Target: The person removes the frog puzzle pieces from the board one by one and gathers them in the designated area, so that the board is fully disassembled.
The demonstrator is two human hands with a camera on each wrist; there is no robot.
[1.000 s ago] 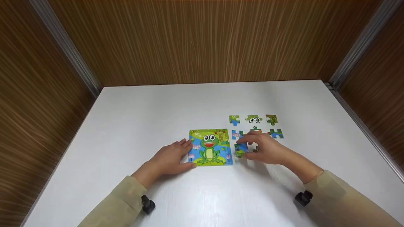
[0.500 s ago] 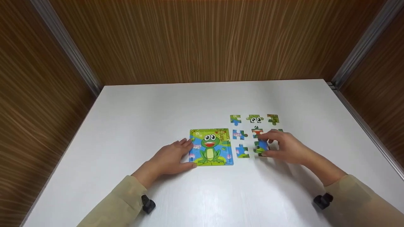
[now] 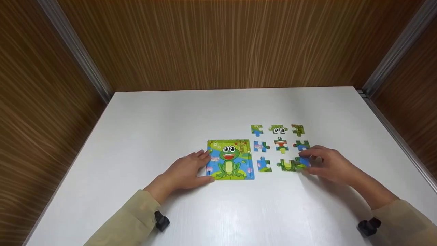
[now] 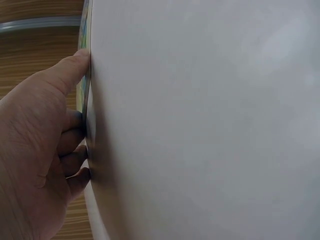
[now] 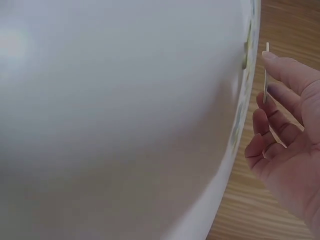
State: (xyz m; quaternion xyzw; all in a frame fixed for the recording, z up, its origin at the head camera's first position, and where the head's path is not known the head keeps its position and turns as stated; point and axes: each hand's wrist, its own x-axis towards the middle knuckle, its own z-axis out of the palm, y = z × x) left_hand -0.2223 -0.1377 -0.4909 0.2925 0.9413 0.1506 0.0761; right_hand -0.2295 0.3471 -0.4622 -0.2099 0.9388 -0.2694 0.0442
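Observation:
A flat square frog puzzle board (image 3: 229, 160) lies on the white table. My left hand (image 3: 187, 171) rests against its left side, thumb at the near-left corner and fingertips on the left edge. My right hand (image 3: 329, 165) pinches a blue and green jigsaw piece (image 3: 303, 162) between thumb and fingers. In the right wrist view this thin piece (image 5: 266, 75) is seen edge-on, raised off the table. In the head view it overlaps the right end of the frog-body piece (image 3: 287, 165). Just behind it lies another blue and green piece (image 3: 301, 145).
Several loose jigsaw pieces lie in rows right of the board, among them the eyes piece (image 3: 278, 130), the mouth piece (image 3: 281, 145) and a lower-left piece (image 3: 264, 165). Brown wood-grain panels (image 3: 232, 44) stand behind and beside the white table (image 3: 164, 116).
My right hand has carried the pinched jigsaw piece rightward, from over the lower-left piece, past the frog-body piece to its right end. My left hand has stayed at the board's edge.

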